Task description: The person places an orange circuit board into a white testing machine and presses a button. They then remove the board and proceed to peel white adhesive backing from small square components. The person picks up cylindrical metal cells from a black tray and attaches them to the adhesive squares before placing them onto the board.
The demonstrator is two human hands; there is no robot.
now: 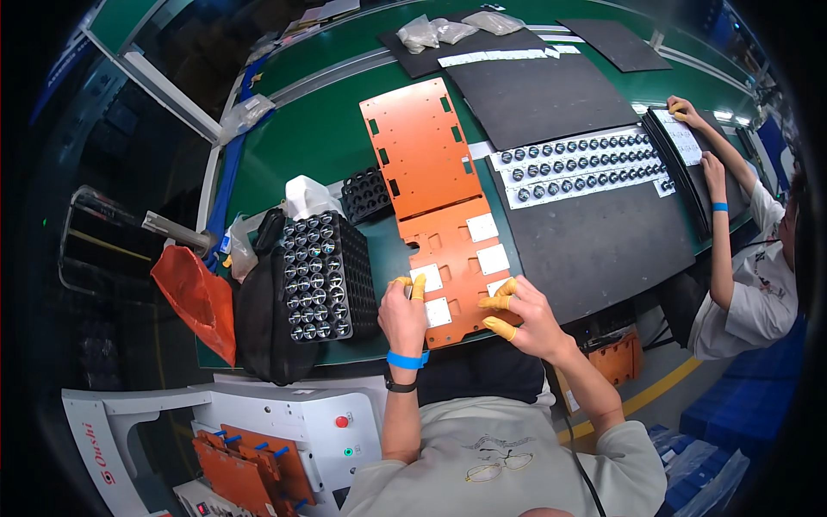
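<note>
An orange hinged fixture lies on the table, its perforated lid (422, 142) folded back and its lower panel (452, 284) nearest me. Several thin white square plates sit in that panel, among them an upper right plate (482, 227) and a lower left plate (438, 311). My left hand (403, 314), in yellow finger cots, rests at the left edge with its fingertips slightly apart beside a white plate (428, 277). Over the right edge, my right hand (527, 320) has yellow-covered fingers spread, the upper ones by a partly hidden white plate (497, 288).
Left of the fixture stands a black tray stack (314, 276) of round lens-like parts, with a smaller black tray (366, 194) behind. Rows of black round parts on white strips (586, 168) lie on dark mats at right. A co-worker's hands (713, 168) hold a white sheet there.
</note>
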